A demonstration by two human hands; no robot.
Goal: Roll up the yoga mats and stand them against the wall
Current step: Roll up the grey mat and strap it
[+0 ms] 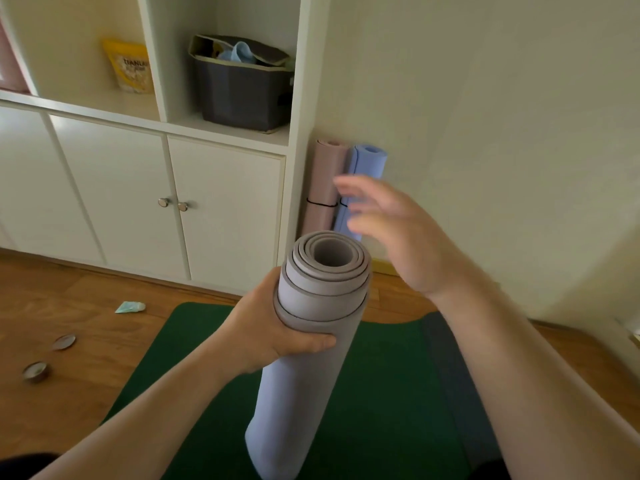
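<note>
The left hand is the working grip: its fingers and thumb are wrapped round the upper end of a rolled lavender-grey mat, just under the spiral of layers at the top. The roll stands close to upright, its long axis running from the grip down and slightly to the left, with its lower end out of view at the bottom edge of the frame, over the green mat that lies flat on the floor. The right hand hangs free, fingers spread and holding nothing, blurred, above and to the right of the grip and just past the roll's top. The goal lies ahead of the grip and a little to the right: a pink rolled mat and a blue rolled mat stand upright, touching each other, in the corner between the cabinet and the wall. The free wall space is to the right of the blue roll, so the carry likely goes forward and rightward, axis kept vertical, with the right hand nearer that spot.
</note>
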